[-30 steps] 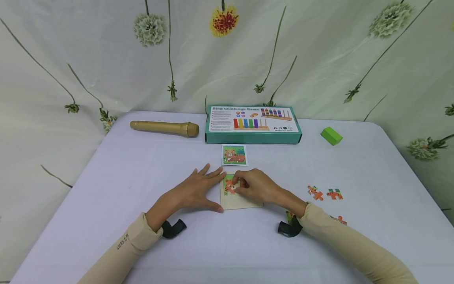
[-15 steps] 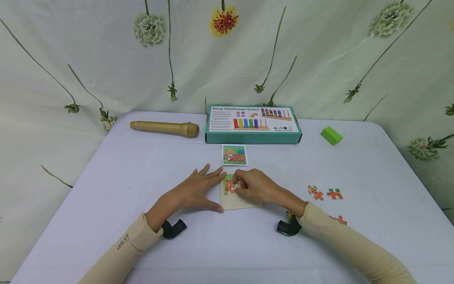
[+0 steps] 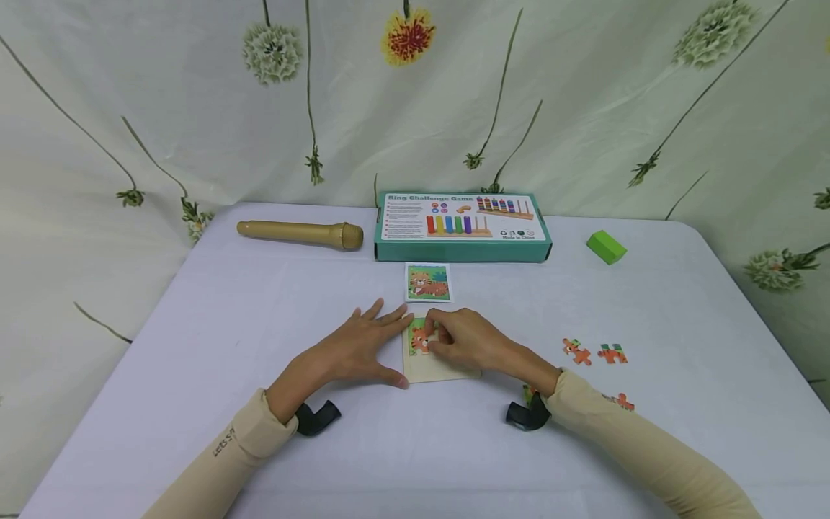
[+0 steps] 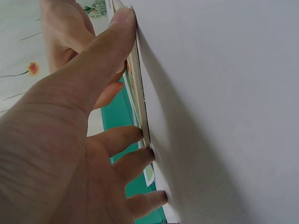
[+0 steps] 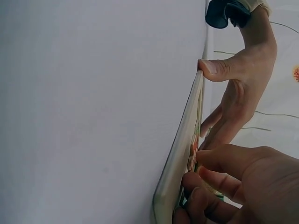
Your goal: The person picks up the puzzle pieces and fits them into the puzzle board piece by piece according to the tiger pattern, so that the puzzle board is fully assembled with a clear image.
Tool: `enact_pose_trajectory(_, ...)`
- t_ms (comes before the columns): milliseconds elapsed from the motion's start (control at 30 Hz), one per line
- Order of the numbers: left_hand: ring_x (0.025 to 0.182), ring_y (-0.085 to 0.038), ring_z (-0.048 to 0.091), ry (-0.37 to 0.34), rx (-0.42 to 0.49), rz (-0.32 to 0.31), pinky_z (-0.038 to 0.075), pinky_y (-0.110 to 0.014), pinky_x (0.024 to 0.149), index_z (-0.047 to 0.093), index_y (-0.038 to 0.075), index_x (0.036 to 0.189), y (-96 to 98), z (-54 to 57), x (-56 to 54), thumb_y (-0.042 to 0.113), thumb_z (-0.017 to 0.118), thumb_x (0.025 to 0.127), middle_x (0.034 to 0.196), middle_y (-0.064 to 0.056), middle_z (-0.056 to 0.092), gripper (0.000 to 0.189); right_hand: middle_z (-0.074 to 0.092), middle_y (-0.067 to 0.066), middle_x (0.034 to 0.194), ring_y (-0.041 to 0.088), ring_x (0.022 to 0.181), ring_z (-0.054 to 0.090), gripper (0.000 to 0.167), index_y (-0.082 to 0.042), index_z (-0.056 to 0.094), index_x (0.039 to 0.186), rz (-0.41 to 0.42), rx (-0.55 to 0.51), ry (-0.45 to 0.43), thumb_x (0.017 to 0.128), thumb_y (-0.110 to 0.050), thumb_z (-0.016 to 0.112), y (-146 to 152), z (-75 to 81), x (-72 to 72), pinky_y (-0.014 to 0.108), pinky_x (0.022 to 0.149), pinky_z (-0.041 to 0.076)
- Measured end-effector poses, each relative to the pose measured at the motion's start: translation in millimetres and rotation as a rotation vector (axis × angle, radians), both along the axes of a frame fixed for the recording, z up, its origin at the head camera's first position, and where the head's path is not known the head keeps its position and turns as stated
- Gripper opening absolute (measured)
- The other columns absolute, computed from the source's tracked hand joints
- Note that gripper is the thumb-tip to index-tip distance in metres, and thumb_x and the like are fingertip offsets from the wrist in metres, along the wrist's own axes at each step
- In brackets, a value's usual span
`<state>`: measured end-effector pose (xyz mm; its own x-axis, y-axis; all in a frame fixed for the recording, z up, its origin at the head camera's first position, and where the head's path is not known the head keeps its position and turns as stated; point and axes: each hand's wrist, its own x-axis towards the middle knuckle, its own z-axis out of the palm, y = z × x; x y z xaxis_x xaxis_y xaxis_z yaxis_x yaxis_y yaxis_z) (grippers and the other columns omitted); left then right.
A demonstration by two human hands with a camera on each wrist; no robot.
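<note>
A pale puzzle tray (image 3: 441, 370) lies mid-table, with a tiger-face puzzle piece (image 3: 418, 341) in its upper left part. My left hand (image 3: 359, 346) is spread flat at the tray's left side, its thumb and a fingertip touching that edge. Over the tray, my right hand (image 3: 473, 339) pinches a puzzle piece (image 5: 193, 148) with thumb and curled forefinger, right beside the tiger face. Most of that piece is hidden by the fingers. Just behind the tray lies a picture card (image 3: 428, 283) of a whole tiger.
Loose puzzle pieces (image 3: 576, 352) are scattered to the right, some partly behind my right forearm. At the back stand a teal game box (image 3: 463, 250), a gold toy microphone (image 3: 300, 233) and a green block (image 3: 606, 247). A flowered cloth hangs behind the table.
Hardly anything differs. Both hands keep their places at the tray, and the right fingers stay on the piece with at most a tiny shift.
</note>
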<state>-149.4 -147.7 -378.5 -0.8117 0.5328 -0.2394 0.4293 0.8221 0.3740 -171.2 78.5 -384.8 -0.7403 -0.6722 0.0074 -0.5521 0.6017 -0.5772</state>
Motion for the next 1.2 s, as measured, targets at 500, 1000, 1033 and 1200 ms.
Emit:
enact_pose_trajectory(500,0.147,-0.037,0.004,0.008,-0.011,-0.003,0.01,-0.061,0.114,0.03,0.019,0.152,0.2,-1.9,-1.3,0.062,0.077,0.067,0.159,0.001,0.018,0.106,0.059,-0.007,0.073,0.008,0.068,0.048,0.011,-0.012,0.072,0.097,0.028,-0.066,-0.062,0.088,-0.008,0.067,4,-2.1,-3.4,0.019,0.06,0.04)
enact_pose_trajectory(1000,0.147,-0.036,0.002,0.0,-0.015,-0.001,0.008,-0.061,0.115,0.029,0.02,0.152,0.6,-1.1,-1.1,0.062,0.077,0.068,0.16,0.002,0.016,0.106,0.069,-0.002,0.097,0.009,0.071,0.052,0.016,-0.012,0.073,0.103,0.031,-0.161,-0.184,0.09,-0.007,0.065,19,6.7,-4.7,0.019,0.065,0.046)
enact_pose_trajectory(1033,0.147,-0.036,0.002,0.001,-0.016,-0.001,0.009,-0.061,0.115,0.029,0.02,0.152,0.6,-1.2,-1.2,0.062,0.077,0.067,0.16,0.002,0.016,0.106,0.069,-0.002,0.097,0.009,0.071,0.052,0.016,-0.012,0.073,0.104,0.031,-0.168,-0.186,0.091,-0.007,0.065,21,8.0,-4.6,0.019,0.065,0.046)
enact_pose_trajectory(1200,0.147,-0.036,0.003,0.001,-0.018,-0.001,0.009,-0.062,0.114,0.029,0.02,0.152,0.7,-0.8,-1.5,0.062,0.077,0.067,0.16,0.002,0.016,0.106,0.07,-0.002,0.097,0.011,0.072,0.054,0.018,-0.009,0.071,0.107,0.027,-0.201,-0.169,0.09,-0.01,0.066,33,14.6,-3.5,0.022,0.066,0.048)
